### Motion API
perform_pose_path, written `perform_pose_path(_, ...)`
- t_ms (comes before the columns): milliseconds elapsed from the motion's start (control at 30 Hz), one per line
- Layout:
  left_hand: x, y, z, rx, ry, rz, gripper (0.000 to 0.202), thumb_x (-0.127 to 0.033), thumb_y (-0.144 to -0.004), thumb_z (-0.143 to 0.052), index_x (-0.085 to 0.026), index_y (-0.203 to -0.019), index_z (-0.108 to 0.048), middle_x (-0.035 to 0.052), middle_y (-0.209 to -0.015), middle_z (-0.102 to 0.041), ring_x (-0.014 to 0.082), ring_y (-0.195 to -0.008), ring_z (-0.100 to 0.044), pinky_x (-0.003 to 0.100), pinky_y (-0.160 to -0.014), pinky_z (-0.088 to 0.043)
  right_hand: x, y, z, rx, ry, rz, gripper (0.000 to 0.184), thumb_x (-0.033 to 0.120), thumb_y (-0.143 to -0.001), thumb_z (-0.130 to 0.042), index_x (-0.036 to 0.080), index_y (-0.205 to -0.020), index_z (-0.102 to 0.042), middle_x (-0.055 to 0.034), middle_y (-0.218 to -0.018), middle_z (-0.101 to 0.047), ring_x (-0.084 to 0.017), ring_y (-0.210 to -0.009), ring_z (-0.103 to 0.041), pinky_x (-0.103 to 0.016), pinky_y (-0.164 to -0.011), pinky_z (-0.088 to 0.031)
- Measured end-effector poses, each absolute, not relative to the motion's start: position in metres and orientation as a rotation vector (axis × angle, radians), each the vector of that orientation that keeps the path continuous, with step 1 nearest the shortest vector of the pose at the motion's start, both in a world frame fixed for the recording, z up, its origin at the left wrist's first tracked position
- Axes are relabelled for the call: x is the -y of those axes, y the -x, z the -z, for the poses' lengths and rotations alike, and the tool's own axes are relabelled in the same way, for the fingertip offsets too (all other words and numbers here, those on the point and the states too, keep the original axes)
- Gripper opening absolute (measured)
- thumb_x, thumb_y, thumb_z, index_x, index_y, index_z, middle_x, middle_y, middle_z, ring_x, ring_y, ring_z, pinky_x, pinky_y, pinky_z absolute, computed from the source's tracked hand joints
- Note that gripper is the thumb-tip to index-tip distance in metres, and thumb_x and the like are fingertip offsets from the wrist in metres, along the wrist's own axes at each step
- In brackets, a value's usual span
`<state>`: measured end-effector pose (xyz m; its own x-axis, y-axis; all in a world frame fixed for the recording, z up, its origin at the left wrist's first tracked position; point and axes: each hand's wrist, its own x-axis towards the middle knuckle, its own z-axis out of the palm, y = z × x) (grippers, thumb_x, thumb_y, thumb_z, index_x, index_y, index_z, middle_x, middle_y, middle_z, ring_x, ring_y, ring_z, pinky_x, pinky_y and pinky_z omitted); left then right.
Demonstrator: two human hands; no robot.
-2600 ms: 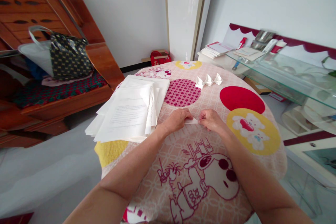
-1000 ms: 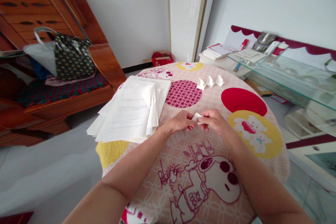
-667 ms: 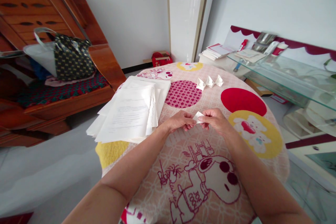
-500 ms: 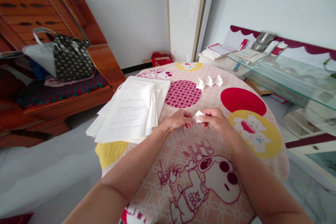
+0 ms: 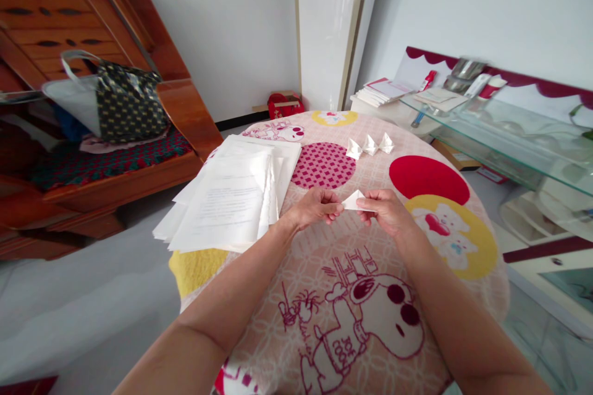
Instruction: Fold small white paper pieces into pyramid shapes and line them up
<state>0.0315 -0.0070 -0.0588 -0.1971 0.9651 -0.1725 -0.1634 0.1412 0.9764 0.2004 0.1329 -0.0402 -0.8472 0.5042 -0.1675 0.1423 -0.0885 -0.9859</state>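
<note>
Between my two hands is a small white folded paper (image 5: pixel 353 200), roughly triangular with its point up. The fingertips of my left hand (image 5: pixel 317 208) pinch its left corner. My right hand (image 5: pixel 385 210) grips its right part, thumb across the front. Farther back on the round table stand three white folded paper shapes (image 5: pixel 369 145) in a row, each with pointed tips. To the left of my hands lies a stack of white paper sheets (image 5: pixel 227 197), the top ones printed and with a ragged right edge.
A patterned cloth (image 5: pixel 324 296) covers the round table. On the left stands a wooden bench (image 5: pixel 185 105) with a dark patterned bag (image 5: pixel 127 102) on it. A glass-topped stand (image 5: pixel 500 129) holding papers and containers is at the right, and a tall white air conditioner (image 5: pixel 327 37) at the back.
The folded paper has moved slightly up and right, and more of it shows between my fingers. My hands are a little farther apart.
</note>
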Motion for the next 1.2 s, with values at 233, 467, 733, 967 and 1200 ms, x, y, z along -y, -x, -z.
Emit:
perform_pose_path(233, 0.008, -0.027, 0.058, -1.283, -0.718, -1.393, 0.035, -0.042, -0.093, -0.070, -0.008, -0.083, -0.072, 0.0074, -0.074, -0.072, 0.0105, -0.060, -0.067, 0.021, -0.056, -0.055, -0.140, -0.204, 0.042, 1.892, 0.687, -1.947, 0.035, 0.046, -0.066, -0.083, 0.016, -0.059, -0.067, -0.0033, -0.056, -0.063, -0.012, -0.048, -0.053, -0.026, -0.047, -0.041)
perform_pose_path(467, 0.006, -0.034, 0.060, -1.281, -0.722, -1.348, 0.020, -0.025, -0.085, -0.077, -0.009, -0.075, -0.070, 0.0041, -0.068, -0.069, 0.0078, -0.054, -0.062, 0.018, -0.051, -0.050, -0.137, -0.203, 0.043, 1.931, 0.631, -1.884, 0.035, 0.045, -0.069, -0.083, 0.016, -0.057, -0.067, -0.0034, -0.056, -0.065, -0.011, -0.048, -0.053, -0.025, -0.048, -0.042)
perform_pose_path(733, 0.006, -0.035, 0.061, -1.267, -0.693, -1.392, 0.017, -0.022, -0.079, -0.080, -0.010, -0.074, -0.070, 0.0032, -0.068, -0.069, 0.0073, -0.055, -0.059, 0.019, -0.051, -0.048, -0.136, -0.202, 0.044, 1.938, 0.629, -1.864, 0.032, 0.042, -0.070, -0.082, 0.016, -0.058, -0.069, -0.0042, -0.056, -0.066, -0.012, -0.049, -0.056, -0.024, -0.047, -0.043)
perform_pose_path(967, 0.005, -0.039, 0.057, -1.391, -0.933, -1.457, 0.017, -0.024, -0.078, -0.075, -0.013, -0.069, -0.066, -0.0010, -0.060, -0.063, 0.0066, -0.052, -0.056, 0.018, -0.051, -0.043, -0.137, -0.200, 0.049, 1.813, 0.695, -2.011, 0.032, 0.042, -0.065, -0.086, 0.014, -0.061, -0.071, -0.0050, -0.058, -0.066, -0.013, -0.048, -0.056, -0.025, -0.045, -0.043)
perform_pose_path(1200, 0.007, -0.034, 0.057, -1.401, -1.041, -1.469, 0.029, -0.039, -0.077, -0.080, -0.013, -0.072, -0.068, 0.0006, -0.062, -0.064, 0.0080, -0.052, -0.057, 0.019, -0.050, -0.044, -0.134, -0.199, 0.048, 1.785, 0.648, -1.998, 0.033, 0.043, -0.065, -0.086, 0.015, -0.059, -0.069, -0.0042, -0.056, -0.065, -0.012, -0.047, -0.055, -0.024, -0.043, -0.041)
